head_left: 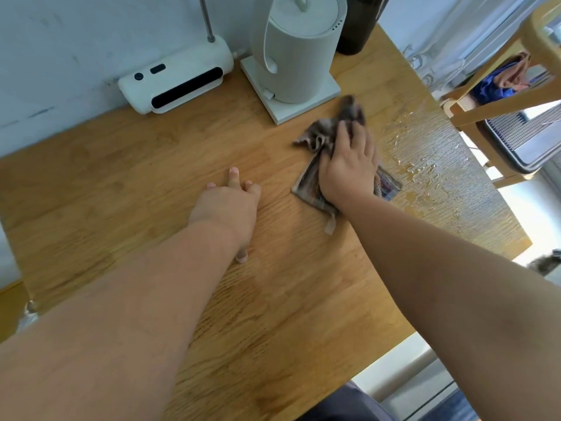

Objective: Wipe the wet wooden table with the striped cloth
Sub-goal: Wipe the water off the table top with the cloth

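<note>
The striped cloth (315,138), crumpled and grey-brown, lies on the wooden table (121,183) just in front of the kettle base. My right hand (349,165) presses flat on top of the cloth with fingers spread over it. To the right of the cloth a patch of water (425,165) glistens on the wood up to the table's right edge. My left hand (230,205) rests on the bare table left of the cloth, fingers loosely curled, holding nothing.
A white kettle (297,50) stands on its square base (303,98) at the back. A white device (176,77) lies along the wall at left. A dark cylinder (358,22) stands behind the kettle. A wooden chair (498,101) is past the right edge.
</note>
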